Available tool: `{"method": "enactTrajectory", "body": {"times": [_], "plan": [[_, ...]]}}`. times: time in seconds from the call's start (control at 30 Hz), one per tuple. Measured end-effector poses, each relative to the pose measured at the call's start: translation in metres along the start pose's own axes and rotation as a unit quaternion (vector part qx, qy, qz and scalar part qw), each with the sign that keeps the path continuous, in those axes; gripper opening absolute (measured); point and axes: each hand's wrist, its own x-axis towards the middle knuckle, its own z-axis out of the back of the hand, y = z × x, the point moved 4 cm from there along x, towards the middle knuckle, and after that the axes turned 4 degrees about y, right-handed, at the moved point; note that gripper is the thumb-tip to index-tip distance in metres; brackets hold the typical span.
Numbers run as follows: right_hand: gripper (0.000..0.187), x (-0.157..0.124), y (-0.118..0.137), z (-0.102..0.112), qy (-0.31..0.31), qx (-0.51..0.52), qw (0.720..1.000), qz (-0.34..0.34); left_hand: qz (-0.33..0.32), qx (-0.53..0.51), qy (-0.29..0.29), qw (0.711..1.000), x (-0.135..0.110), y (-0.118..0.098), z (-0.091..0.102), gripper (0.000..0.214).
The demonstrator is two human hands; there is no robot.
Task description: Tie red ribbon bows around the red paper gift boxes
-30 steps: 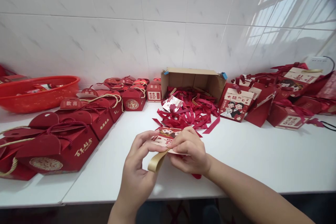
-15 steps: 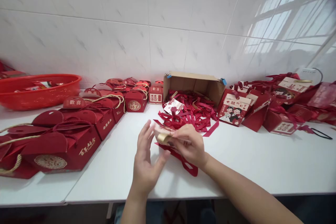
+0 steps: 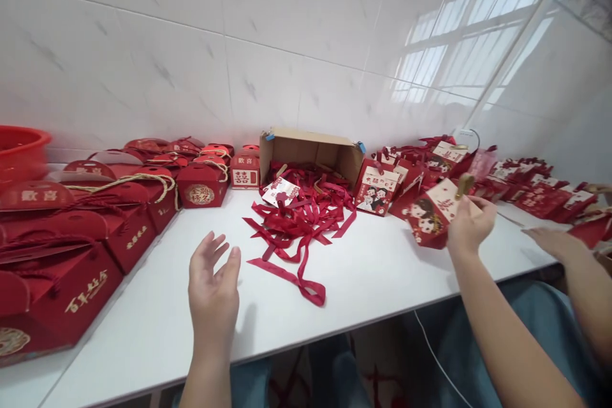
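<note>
My right hand (image 3: 471, 226) pinches the top of a small red and cream gift box (image 3: 430, 213) with printed cartoon figures and a gold ribbon loop (image 3: 464, 185). The box hangs tilted above the right part of the white table (image 3: 363, 274). My left hand (image 3: 213, 277) is raised over the table with fingers apart and holds nothing. Beyond it, a loose red ribbon (image 3: 299, 280) trails from a heap of red ribbons (image 3: 306, 220) spilling out of a cardboard box (image 3: 313, 140). A cream tag (image 3: 280, 192) lies on that heap.
Red gift boxes with cord handles (image 3: 88, 287) crowd the left side, near a red plastic basin (image 3: 21, 156). More red gift boxes (image 3: 377, 188) stand along the wall to the right. Another person's hand (image 3: 549, 242) rests by the table's right edge.
My right hand has carried the gift box away to the right, and my left hand has parted from it. The view has turned right, bringing another person's hand into sight.
</note>
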Motion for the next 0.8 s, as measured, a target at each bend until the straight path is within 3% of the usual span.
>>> {"method": "enactTrajectory", "body": {"times": [0.07, 0.2, 0.27, 0.37, 0.47, 0.53, 0.6, 0.67, 0.8], "plan": [[0.044, 0.007, -0.032, 0.014, 0.003, -0.073, 0.997, -0.029, 0.011, 0.001, 0.005, 1.0, 0.001, 0.001, -0.001, 0.057], [0.067, -0.007, -0.087, 0.014, 0.064, -0.209, 0.972, -0.088, 0.038, 0.014, 0.02, 0.999, 0.0, 0.001, -0.005, 0.062], [0.072, -0.017, -0.101, 0.011, 0.083, -0.259, 0.959, -0.085, 0.045, 0.028, 0.025, 0.998, 0.0, 0.003, -0.006, 0.063], [0.076, -0.025, -0.1, 0.008, 0.093, -0.293, 0.951, -0.035, 0.051, 0.072, 0.062, 0.994, 0.001, 0.01, -0.007, 0.055], [0.074, -0.036, -0.075, -0.01, 0.114, -0.284, 0.951, 0.04, 0.047, 0.155, 0.136, 0.977, 0.001, 0.02, -0.012, 0.043], [0.066, -0.051, -0.046, -0.036, 0.152, -0.233, 0.954, 0.115, 0.011, 0.214, 0.186, 0.959, -0.003, 0.022, -0.017, 0.037], [0.056, -0.075, -0.01, -0.071, 0.232, -0.135, 0.946, 0.183, -0.042, 0.251, 0.243, 0.936, -0.009, 0.018, -0.024, 0.032], [0.045, -0.105, 0.025, -0.11, 0.31, -0.091, 0.918, 0.228, -0.072, 0.26, 0.313, 0.911, -0.017, 0.012, -0.032, 0.024], [0.038, -0.17, 0.087, -0.169, 0.489, -0.02, 0.817, 0.305, -0.058, 0.248, 0.422, 0.87, -0.032, 0.003, -0.042, 0.012]]}}
